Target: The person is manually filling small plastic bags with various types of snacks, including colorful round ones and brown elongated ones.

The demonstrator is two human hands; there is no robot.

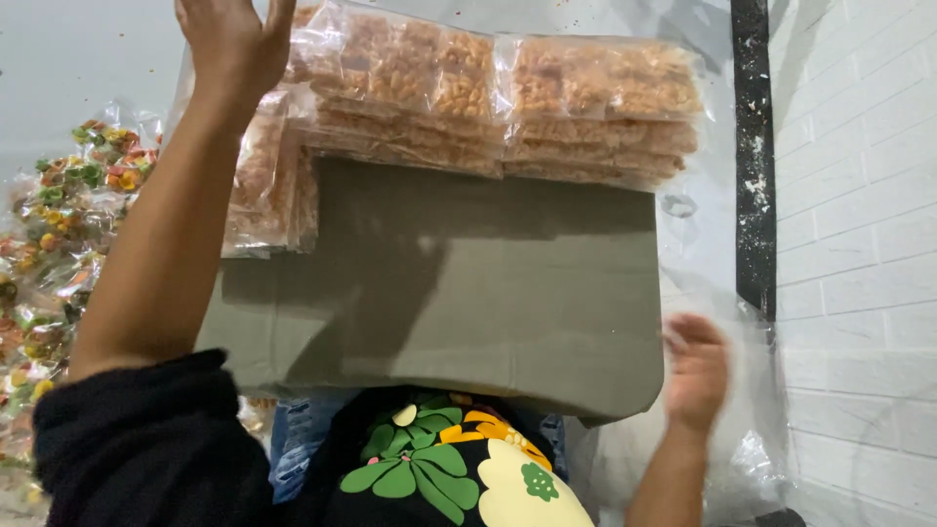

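Observation:
My left hand reaches far forward over the stacks of clear bags of brown fried snacks and rests near the top of the left stack; whether it grips a bag is hidden. The bags lie along the far edge of a grey-green board on my lap. Blurred by motion, my right hand hovers at the board's right edge with fingers apart and nothing in it.
A heap of clear bags with multicoloured snacks lies on the floor at left. Loose clear plastic lies at right beside a white brick wall with a black vertical strip.

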